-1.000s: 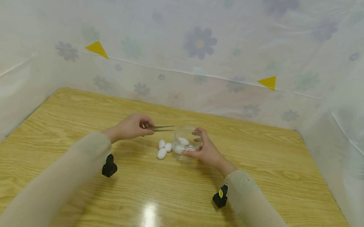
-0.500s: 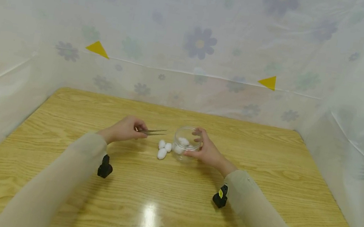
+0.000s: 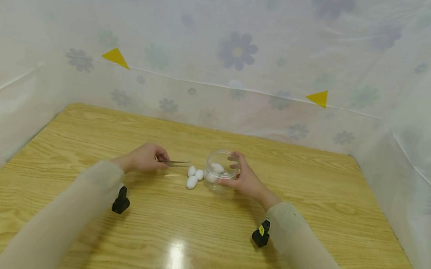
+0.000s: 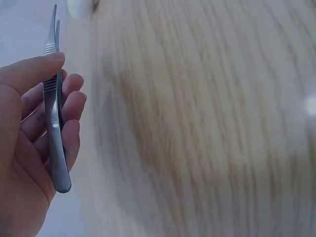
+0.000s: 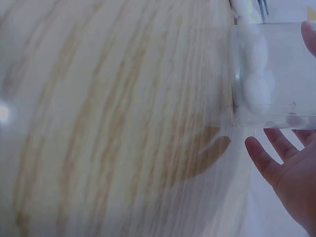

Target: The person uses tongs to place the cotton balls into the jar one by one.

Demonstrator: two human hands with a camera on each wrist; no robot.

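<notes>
My left hand (image 3: 146, 158) pinches a pair of metal tweezers (image 3: 177, 163) between thumb and fingers. In the left wrist view the tweezers (image 4: 53, 108) have ridged grips, and their tips stand slightly apart. Just right of the tips, three white egg-shaped balls (image 3: 192, 182) lie close together on the table; their material is not clear. Beside them stands an uncapped clear jar (image 3: 224, 153), with my right hand (image 3: 246, 179) gripping its right side. More white balls (image 5: 257, 91) rest at the bottom of the jar, visible through its wall in the right wrist view.
A wood-grain table (image 3: 214, 247) lies under both hands. Pale flowered sheeting (image 3: 195, 46) hangs behind it and along both sides, with yellow triangles (image 3: 116, 58) on it. Black wrist cameras (image 3: 261, 233) sit below the sleeves.
My left hand has moved left and nearer to me with the tweezers, away from the jar's rim and down beside the loose balls. The right hand and jar have stayed still.
</notes>
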